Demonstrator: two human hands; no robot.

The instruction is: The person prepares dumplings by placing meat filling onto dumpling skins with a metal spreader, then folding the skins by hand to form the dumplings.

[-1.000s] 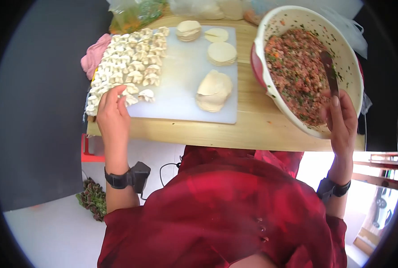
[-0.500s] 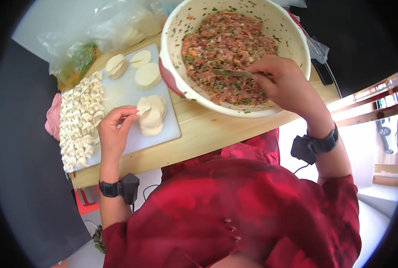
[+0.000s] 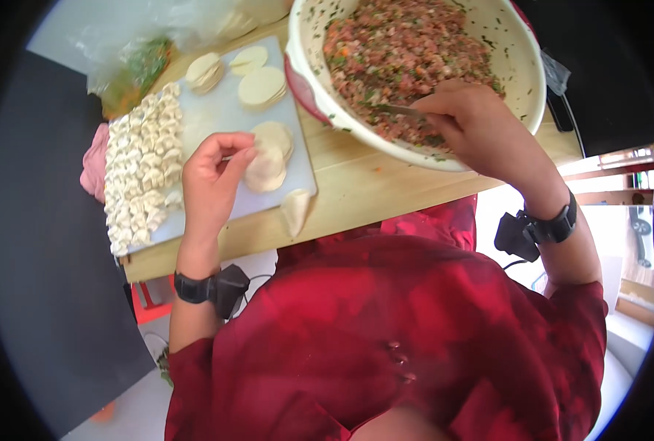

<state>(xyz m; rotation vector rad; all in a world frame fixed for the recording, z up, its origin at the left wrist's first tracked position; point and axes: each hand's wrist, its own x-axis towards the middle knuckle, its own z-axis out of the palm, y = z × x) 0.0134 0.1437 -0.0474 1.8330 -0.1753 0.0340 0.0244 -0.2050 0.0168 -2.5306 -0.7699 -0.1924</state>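
Observation:
My left hand (image 3: 220, 165) is closed, thumb and fingers pinched at the edge of a round dough wrapper (image 3: 268, 163), over a stack of wrappers (image 3: 279, 140) on the white board (image 3: 206, 121). Another wrapper (image 3: 295, 211) lies folded at the board's lower right corner, partly over the wooden edge. My right hand (image 3: 470, 125) grips a flat metal utensil (image 3: 397, 109), its tip at the meat filling (image 3: 408, 51) in the large white bowl (image 3: 308, 81).
Rows of shaped dumplings (image 3: 147, 162) cover the board's left side. More wrapper stacks (image 3: 261, 87) lie near its top. Behind are plastic bags (image 3: 139, 70); a pink cloth (image 3: 95, 163) is at the left and a dark phone-like object (image 3: 560, 112) right of the bowl.
A wrapper has dropped from the stack area to the board's lower right corner. The view has shifted, and my right hand's utensil is now nearer the bowl's lower side.

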